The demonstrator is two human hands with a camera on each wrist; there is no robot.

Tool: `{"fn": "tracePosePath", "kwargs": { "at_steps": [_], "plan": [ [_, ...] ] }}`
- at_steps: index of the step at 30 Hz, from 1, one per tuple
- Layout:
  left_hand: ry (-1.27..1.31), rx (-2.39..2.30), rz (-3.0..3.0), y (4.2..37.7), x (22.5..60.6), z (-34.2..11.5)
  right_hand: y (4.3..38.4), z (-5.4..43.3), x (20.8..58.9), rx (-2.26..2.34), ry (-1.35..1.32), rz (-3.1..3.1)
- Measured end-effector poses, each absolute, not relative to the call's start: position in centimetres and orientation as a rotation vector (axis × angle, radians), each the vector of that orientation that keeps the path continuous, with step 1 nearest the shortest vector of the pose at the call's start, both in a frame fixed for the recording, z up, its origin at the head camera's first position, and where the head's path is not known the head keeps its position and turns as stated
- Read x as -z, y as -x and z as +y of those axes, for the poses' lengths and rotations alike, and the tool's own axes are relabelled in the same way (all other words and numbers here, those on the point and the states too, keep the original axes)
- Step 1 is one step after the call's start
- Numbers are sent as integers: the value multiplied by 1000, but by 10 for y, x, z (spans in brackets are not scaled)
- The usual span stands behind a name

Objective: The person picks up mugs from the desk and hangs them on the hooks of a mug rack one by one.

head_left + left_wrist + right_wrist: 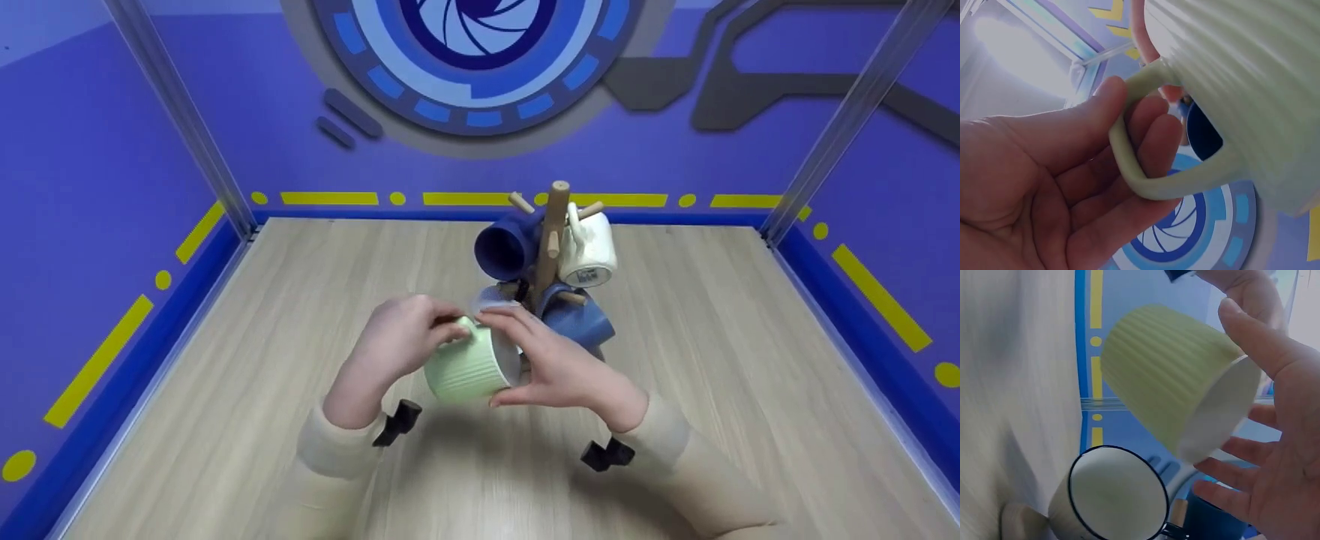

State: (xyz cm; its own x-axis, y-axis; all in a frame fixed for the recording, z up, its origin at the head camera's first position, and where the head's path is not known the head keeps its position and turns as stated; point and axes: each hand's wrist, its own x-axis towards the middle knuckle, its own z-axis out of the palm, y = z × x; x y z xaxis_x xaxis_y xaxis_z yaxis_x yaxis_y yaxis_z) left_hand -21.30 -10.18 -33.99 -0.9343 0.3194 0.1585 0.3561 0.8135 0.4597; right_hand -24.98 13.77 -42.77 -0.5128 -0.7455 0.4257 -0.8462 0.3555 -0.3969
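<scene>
A pale green ribbed mug (461, 367) is held tilted above the table, its white inside facing right. My left hand (405, 334) pinches the mug's handle (1123, 152) between thumb and fingers. My right hand (559, 364) spans the mouth, thumb on the near side of the rim and fingers on the far side. In the right wrist view, the fingertips (1202, 464) lie right at the rim. Just behind the hands stands a wooden mug tree (558, 217), its lower part largely hidden.
On the mug tree hang a dark blue mug (501, 251), a cream mug (592, 251) and a blue mug (577, 322). A white enamel mug (1117, 495) with a black rim sits low beside it. Blue-purple panels (150, 112) enclose the wooden table (322, 277).
</scene>
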Motion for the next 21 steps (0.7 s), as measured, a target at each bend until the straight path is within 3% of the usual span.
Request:
{"fn": "tracePosePath", "kwargs": {
  "at_steps": [13,21],
  "plan": [
    [737,1078,-2453,215,352,-79,249,162,430,-1177,-1366,-2192],
    [564,1494,-2401,225,366,-78,251,185,416,-1399,-1192,-2085]
  ]
}}
